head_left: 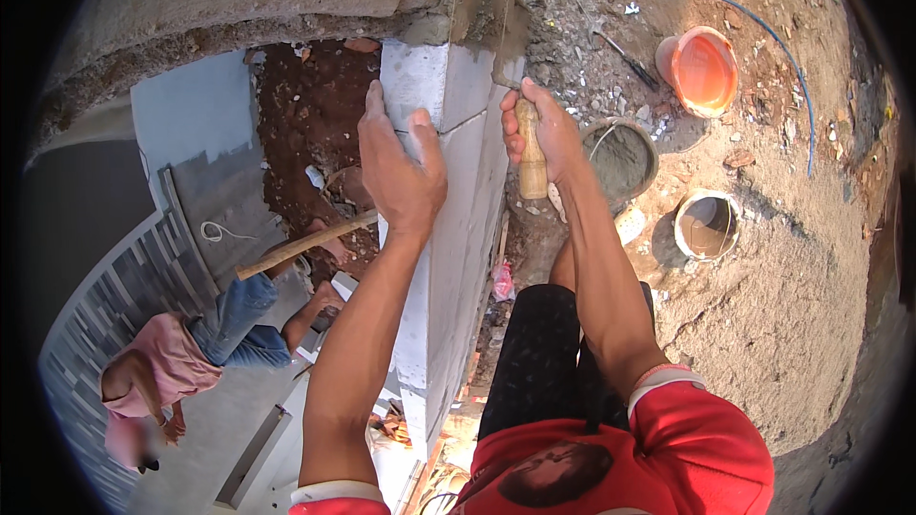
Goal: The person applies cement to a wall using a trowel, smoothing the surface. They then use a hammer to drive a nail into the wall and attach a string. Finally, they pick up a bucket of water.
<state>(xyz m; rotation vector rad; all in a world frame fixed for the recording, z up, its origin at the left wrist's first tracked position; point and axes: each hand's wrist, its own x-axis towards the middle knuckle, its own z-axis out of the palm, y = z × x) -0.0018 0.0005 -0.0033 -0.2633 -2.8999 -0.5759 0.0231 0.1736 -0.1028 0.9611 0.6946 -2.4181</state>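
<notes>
Trowel (531,167) in right hand (555,132)

The wooden trowel handle (530,154) is toned pale tan, the block wall (462,167) chalky white and light grey. The plastic bucket (674,69) is coloured coral-orange, the mortar (625,160) dull grey, the thin hose (811,133) blue. The red shirt (706,448) is edged in white at the sleeves and marked with a dark print. A co-worker's shirt (174,362) is seen in pink, the jeans (243,319) in blue. Wall cladding (105,324) is banded in greys.
</notes>
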